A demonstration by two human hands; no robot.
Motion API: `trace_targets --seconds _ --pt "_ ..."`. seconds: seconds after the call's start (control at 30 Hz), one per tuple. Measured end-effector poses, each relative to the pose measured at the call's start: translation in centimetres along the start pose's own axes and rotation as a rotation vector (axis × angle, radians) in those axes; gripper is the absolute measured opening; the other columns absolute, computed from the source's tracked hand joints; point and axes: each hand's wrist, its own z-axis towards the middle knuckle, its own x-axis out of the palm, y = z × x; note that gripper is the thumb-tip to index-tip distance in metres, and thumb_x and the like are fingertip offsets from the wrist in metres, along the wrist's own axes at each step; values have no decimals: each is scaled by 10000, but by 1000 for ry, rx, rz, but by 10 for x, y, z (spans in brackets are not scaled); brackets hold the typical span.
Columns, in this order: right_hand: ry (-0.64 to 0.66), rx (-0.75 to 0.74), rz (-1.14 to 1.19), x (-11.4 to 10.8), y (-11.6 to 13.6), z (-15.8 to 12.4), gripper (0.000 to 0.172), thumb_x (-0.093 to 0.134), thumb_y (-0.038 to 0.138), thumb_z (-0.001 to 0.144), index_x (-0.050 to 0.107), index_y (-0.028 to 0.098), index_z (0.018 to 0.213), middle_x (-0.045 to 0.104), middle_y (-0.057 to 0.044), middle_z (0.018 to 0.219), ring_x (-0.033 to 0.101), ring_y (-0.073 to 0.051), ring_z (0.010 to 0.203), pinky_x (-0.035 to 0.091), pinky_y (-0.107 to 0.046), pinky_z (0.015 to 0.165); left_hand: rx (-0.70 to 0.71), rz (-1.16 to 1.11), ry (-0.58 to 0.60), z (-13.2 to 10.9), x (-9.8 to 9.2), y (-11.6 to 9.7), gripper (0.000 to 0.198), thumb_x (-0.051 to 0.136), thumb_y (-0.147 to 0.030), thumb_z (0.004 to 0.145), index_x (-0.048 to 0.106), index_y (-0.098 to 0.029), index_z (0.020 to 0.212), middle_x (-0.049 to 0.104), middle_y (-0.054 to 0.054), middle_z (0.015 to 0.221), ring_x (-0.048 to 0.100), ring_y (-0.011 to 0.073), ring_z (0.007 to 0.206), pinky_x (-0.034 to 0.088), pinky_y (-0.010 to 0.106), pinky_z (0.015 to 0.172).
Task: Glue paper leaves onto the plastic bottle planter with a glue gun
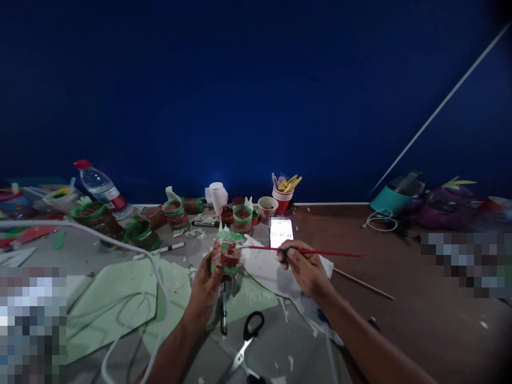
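Observation:
My left hand (212,274) is closed around a small cup painted brown and green (229,255), with green paper points at its top. Between the fingers of my right hand (302,264) is a thin red paintbrush (332,253), held level. Its tip reaches the cup's right side; I cannot tell whether it touches. Below the cup lies a black marker (223,312). Black-handled scissors (245,346) rest on the table nearer to me. Under the brush is a white paper sheet (260,266).
Several similar painted cups (176,216) stand behind, with a water bottle (100,186) at left. A lit phone (281,234), a paper cup (268,208) and a red cup of tools (282,201) are at centre back. A white cable (160,282) loops across green paper (116,298). A wooden stick (364,284) lies right.

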Motion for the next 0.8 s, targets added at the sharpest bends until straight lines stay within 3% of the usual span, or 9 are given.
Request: trace_targets --seconds 0.2,0.43,0.53,0.8 --pt "-52 -32 -20 -1 0 0 150 755 359 735 738 212 763 632 -18 607 538 -138 571 402 -241 483 -5 -13 -19 0 1 0 611 752 -551 690 592 -222 1179 621 121 1220 647 258 947 574 333 677" --pt "-21 -13 -49 0 1 -1 157 741 359 752 742 205 783 644 -22 622 528 -134 561 410 -250 494 16 -40 2 2 -2 7 562 751 -518 715 610 -230 1177 636 107 1198 648 238 928 572 312 676" --pt "-69 -29 -20 -1 1 0 137 753 341 735 740 207 756 634 -16 603 538 -134 570 395 -237 487 7 -74 -4 2 -2 8 562 764 -511 703 620 -232 1169 641 109 1197 652 243 928 574 304 662" --pt "-40 -13 -40 -2 2 1 167 749 364 737 736 202 773 641 -23 615 532 -136 558 409 -250 488 -66 -187 18 -1 1 7 535 735 -515 741 625 -247 1191 642 105 1219 652 228 939 568 281 662"
